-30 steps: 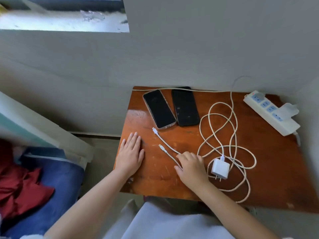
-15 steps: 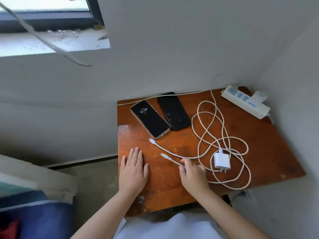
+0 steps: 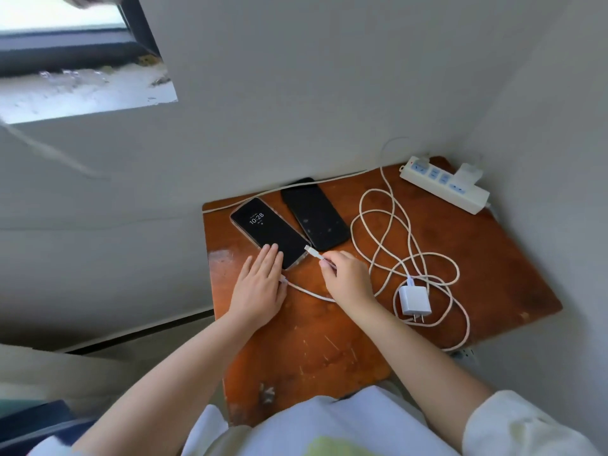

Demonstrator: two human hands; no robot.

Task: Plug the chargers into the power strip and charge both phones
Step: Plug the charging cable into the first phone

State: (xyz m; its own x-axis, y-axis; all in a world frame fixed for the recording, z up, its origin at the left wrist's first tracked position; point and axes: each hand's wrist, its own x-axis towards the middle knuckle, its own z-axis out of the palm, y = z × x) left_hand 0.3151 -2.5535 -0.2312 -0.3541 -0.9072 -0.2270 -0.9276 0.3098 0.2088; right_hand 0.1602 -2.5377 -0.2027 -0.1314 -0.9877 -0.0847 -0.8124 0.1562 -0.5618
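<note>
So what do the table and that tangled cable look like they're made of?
The table looks like reddish-brown varnished wood: it shines near the phones and shows pale scratches and worn patches. The cable looks cream and matte, perhaps braided fabric, though the weave is too fine to confirm.

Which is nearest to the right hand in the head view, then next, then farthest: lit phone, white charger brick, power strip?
From the right hand:
1. Lit phone, just to its left, by the held connector.
2. White charger brick, to its right among the cable loops.
3. Power strip, far back right corner.
</note>
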